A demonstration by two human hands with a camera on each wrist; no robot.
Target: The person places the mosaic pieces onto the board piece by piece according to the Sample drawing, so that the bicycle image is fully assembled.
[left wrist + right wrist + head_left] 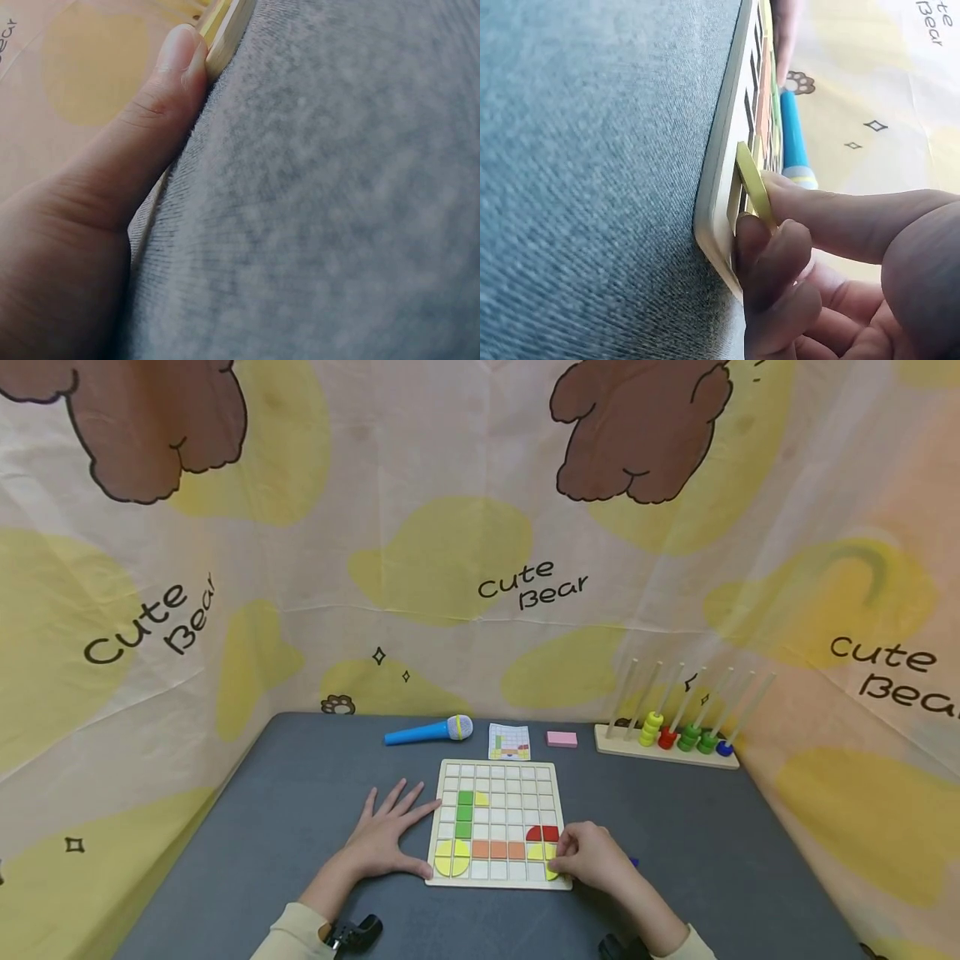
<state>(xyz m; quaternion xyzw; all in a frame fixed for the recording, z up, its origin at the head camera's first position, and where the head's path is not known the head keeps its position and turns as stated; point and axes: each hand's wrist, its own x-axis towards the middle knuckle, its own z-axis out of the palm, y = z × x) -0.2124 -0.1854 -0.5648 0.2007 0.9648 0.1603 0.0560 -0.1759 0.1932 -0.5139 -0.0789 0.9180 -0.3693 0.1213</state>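
A wooden grid board (492,870) lies on the table, its cells partly filled with green, orange, red and yellow tiles. My left hand (386,842) is spread flat at the board's left side, its thumb and a fingertip touching the edge; the left wrist view shows the thumb (135,142) against the rim. At the lower right corner, my right hand (592,853) pinches a yellow quarter-circle tile (754,184) between thumb and finger. That tile is tilted over a corner cell, one end low at the board. Beside it sit another yellow tile (535,851) and a red tile (550,833).
Behind the board lie a blue toy microphone (420,733), a small pattern card (508,742) and a pink block (562,739). A wooden rack with upright rods and coloured beads (667,746) stands at the back right. Something small and blue (633,862) shows behind my right wrist.
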